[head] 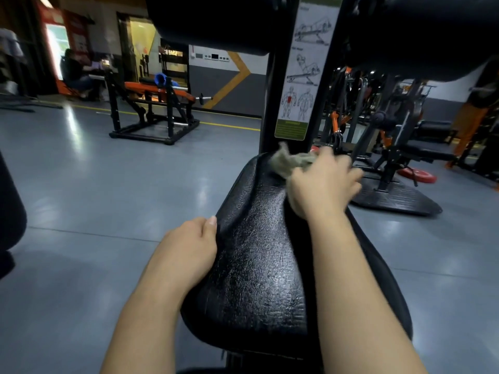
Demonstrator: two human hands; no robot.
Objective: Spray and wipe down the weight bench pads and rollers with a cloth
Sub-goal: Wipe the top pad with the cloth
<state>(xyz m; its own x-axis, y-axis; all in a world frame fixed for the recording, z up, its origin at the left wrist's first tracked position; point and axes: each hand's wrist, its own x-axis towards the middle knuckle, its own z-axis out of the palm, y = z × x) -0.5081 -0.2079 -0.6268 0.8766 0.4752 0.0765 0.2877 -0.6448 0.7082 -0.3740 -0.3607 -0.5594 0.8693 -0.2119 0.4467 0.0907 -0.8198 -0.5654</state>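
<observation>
Head — cloth (pixel 290 160) on pad (pixel 256 265); diagram label (pixel 305 68) illegible

Standing here, I can't read a single word. The nearest printed thing is a tall white placard (pixel 305 76) stuck on the black bench upright (pixel 271 103). It has line drawings of a figure on a sloped bench, with two muscle figures beneath (one has a red patch on the belly), and its small headings are too faint to make out. Its green foot band (pixel 291 129) carries fine print, all blurred. Far off on the left, red banners (pixel 78 33) hang by a doorway, their lettering unreadable.
</observation>
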